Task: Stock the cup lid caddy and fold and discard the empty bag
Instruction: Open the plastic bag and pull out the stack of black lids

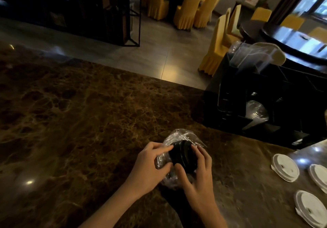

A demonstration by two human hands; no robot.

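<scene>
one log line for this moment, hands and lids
left hand grips plastic bag | right hand grips black lid stack in bag | caddy not yet stocked

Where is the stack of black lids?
The black lids sit low in the middle, half inside the clear bag, between left hand and right hand.

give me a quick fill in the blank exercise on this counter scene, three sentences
1. Both hands grip a stack of black lids that sits in a clear ____ bag.
2. The loose lids lying on the counter at the right are ____ in colour.
3. The chairs in the background wear ____ covers.

Missing words: plastic; white; yellow
</scene>
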